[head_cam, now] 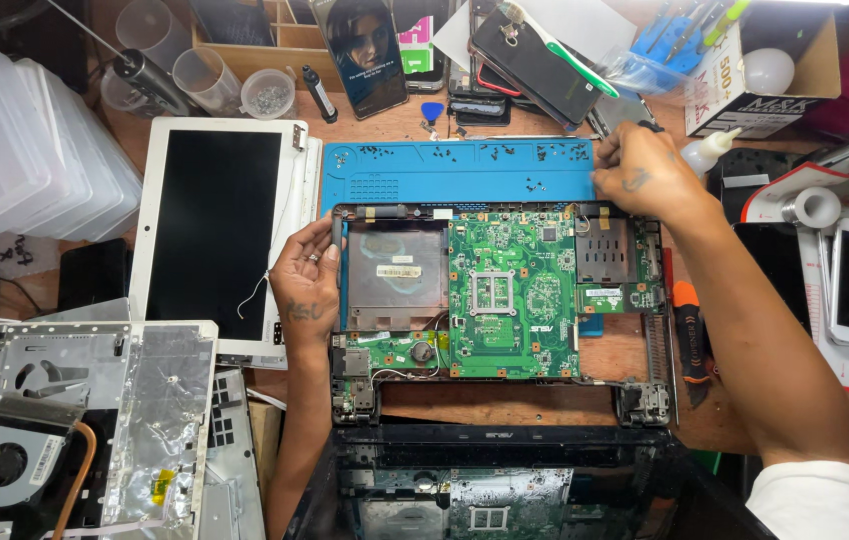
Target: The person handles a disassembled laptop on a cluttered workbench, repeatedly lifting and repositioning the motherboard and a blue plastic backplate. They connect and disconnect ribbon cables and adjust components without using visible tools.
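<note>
Head view: one opened laptop base (500, 300), two hands.
Left hand (307, 285) gripping frame edge at 9 o'clock; right hand (640, 175) closed, pinching corner at 1 o'clock; one green motherboard (510, 300).

White screen panel (215, 235), blue screw mat (460, 175), phones (365, 55) (several), orange-handled screwdriver (690, 340)

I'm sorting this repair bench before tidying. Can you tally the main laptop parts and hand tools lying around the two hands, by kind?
Opened laptop base with green motherboard: 1
White screen panel: 1
Blue screw mat: 1
Orange-handled screwdriver: 1
Cooling fan assembly: 1
Total: 5
</note>
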